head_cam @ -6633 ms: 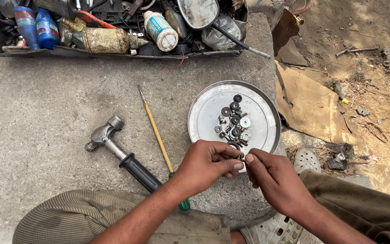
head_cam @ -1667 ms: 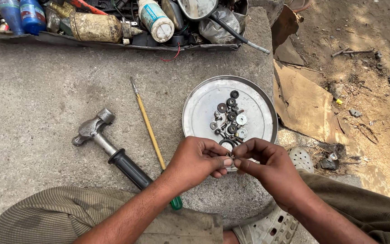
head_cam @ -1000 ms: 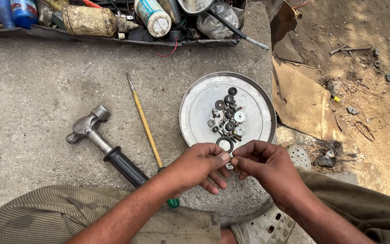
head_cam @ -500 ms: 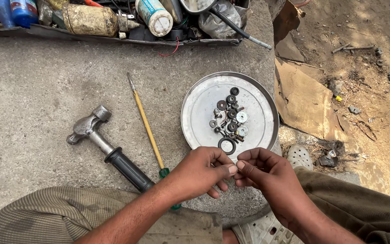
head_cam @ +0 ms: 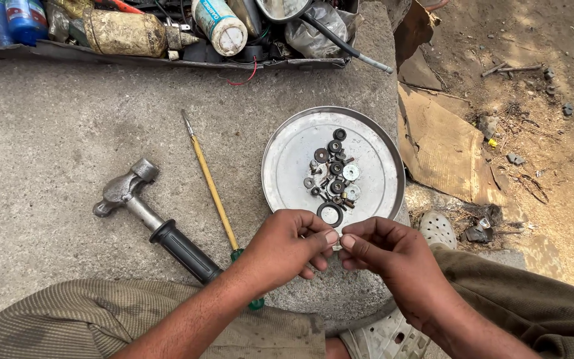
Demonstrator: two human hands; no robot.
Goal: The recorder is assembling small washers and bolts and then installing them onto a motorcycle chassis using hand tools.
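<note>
left hand [head_cam: 287,249], right hand [head_cam: 383,256] fingertips meeting, metal plate [head_cam: 287,159] beyond

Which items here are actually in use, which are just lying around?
In use:
left hand
right hand
round metal tray
washers and nuts

Lying about:
hammer
yellow screwdriver
tool tray
cardboard

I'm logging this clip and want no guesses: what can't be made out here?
Head view only:
- What the left hand and right hand pinch: hidden by the fingertips.
- Small parts on the round metal plate: too small to identify individually.
- Tool tray: cut off by the top edge.
- Screwdriver handle: partly behind the left wrist.
</note>
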